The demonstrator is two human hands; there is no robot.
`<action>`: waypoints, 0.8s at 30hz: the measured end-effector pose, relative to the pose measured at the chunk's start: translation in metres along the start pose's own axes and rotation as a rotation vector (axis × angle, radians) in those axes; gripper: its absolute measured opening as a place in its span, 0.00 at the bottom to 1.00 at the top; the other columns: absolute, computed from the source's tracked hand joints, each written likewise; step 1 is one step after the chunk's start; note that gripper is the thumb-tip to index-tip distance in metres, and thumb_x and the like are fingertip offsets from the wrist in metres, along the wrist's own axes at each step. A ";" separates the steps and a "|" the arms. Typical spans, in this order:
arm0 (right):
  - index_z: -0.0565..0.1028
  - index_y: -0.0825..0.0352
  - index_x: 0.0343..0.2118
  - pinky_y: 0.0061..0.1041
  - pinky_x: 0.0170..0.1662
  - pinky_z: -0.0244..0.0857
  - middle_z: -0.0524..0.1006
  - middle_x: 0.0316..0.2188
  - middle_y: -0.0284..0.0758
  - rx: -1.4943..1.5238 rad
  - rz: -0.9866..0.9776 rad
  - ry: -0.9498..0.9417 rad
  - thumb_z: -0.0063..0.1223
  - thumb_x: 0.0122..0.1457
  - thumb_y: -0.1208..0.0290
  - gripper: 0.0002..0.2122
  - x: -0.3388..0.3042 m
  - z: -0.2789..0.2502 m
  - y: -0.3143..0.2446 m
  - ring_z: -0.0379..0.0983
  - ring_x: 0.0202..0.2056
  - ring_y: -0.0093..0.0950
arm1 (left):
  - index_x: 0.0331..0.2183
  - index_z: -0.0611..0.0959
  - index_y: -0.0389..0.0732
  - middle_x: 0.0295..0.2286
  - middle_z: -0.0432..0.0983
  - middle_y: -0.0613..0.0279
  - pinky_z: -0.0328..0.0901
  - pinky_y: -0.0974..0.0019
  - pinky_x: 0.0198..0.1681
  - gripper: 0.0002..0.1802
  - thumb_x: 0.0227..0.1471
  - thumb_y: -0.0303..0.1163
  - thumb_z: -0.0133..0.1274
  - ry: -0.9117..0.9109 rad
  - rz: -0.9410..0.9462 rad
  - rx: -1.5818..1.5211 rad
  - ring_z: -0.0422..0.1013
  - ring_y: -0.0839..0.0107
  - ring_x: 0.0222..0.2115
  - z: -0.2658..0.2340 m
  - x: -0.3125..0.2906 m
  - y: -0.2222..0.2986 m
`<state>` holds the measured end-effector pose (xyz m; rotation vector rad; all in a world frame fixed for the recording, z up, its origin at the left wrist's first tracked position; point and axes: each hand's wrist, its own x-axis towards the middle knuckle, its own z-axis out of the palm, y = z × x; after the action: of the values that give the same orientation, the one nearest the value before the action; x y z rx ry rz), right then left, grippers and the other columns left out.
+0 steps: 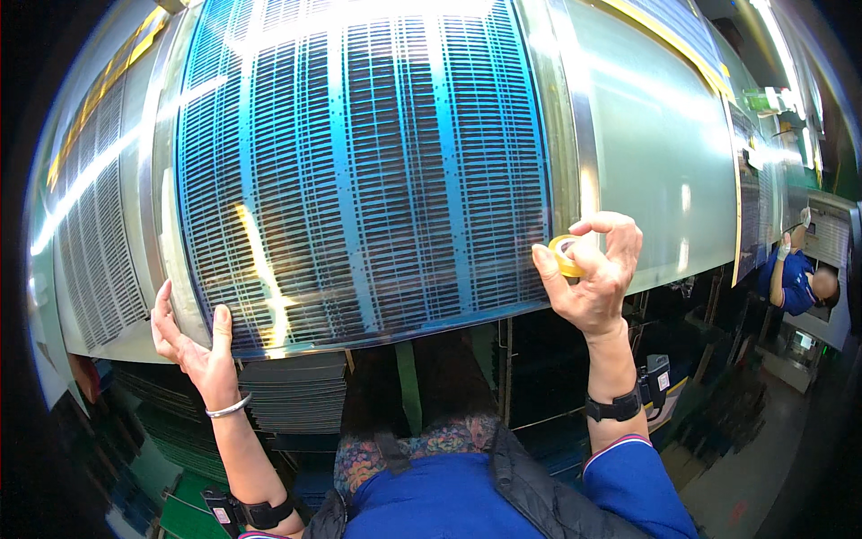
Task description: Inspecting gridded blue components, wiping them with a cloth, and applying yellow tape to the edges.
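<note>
Greyish worktop (pixel 563 171) is carrying the blue-and-black patterned sheet (pixel 395 180), flat; laying-out looks done, taping done or pending: cannot tell. Left hand (pixel 204 357) is resting splayed, gripping nothing, thumb at the sheet's near-left corner. Right hand (pixel 598 287), fingers curled, is pinching a yellow tape roll (pixel 566 267) by the right edge.

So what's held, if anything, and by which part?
Right grip: tape roll, by its ring. Left grip: at near-left corner of the sheet; hold unclear.
</note>
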<state>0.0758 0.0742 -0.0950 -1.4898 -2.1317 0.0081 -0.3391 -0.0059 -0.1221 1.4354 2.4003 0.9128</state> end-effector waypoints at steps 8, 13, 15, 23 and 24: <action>0.74 0.60 0.17 0.33 0.45 0.55 0.72 0.30 0.26 -0.119 -0.093 0.044 0.68 0.44 0.71 0.10 -0.006 0.014 -0.017 0.67 0.36 0.30 | 0.59 0.68 0.46 0.57 0.56 0.53 0.47 0.54 0.65 0.36 0.50 0.34 0.64 0.030 0.039 0.093 0.49 0.59 0.61 -0.001 -0.004 -0.004; 0.75 0.61 0.18 0.32 0.47 0.57 0.73 0.31 0.25 -0.159 -0.055 0.019 0.66 0.46 0.73 0.08 -0.009 0.018 -0.028 0.68 0.38 0.28 | 0.44 0.83 0.42 0.50 0.70 0.56 0.54 0.56 0.59 0.16 0.52 0.28 0.62 0.171 0.385 0.274 0.63 0.57 0.55 0.009 -0.010 0.004; 0.75 0.61 0.18 0.32 0.47 0.57 0.73 0.31 0.25 -0.167 -0.053 0.017 0.66 0.46 0.73 0.08 -0.010 0.017 -0.029 0.69 0.38 0.28 | 0.42 0.84 0.38 0.49 0.74 0.55 0.59 0.57 0.56 0.12 0.54 0.23 0.57 0.087 0.411 0.231 0.69 0.58 0.51 0.013 -0.019 0.014; 0.76 0.62 0.20 0.33 0.46 0.58 0.74 0.32 0.26 -0.154 -0.005 0.030 0.66 0.46 0.73 0.07 -0.014 0.019 -0.030 0.69 0.38 0.29 | 0.63 0.59 0.30 0.64 0.49 0.38 0.40 0.45 0.68 0.49 0.54 0.55 0.54 -0.467 0.536 0.192 0.44 0.45 0.67 0.054 -0.085 0.116; 0.76 0.62 0.20 0.33 0.47 0.58 0.74 0.32 0.26 -0.149 -0.001 0.037 0.66 0.46 0.72 0.07 -0.014 0.019 -0.030 0.69 0.38 0.29 | 0.63 0.59 0.30 0.64 0.51 0.40 0.40 0.46 0.68 0.50 0.52 0.56 0.54 -0.531 0.558 0.157 0.45 0.47 0.67 0.065 -0.090 0.132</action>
<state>0.0451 0.0557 -0.1086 -1.5606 -2.1434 -0.1805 -0.1673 -0.0111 -0.1069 2.1369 1.7390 0.3516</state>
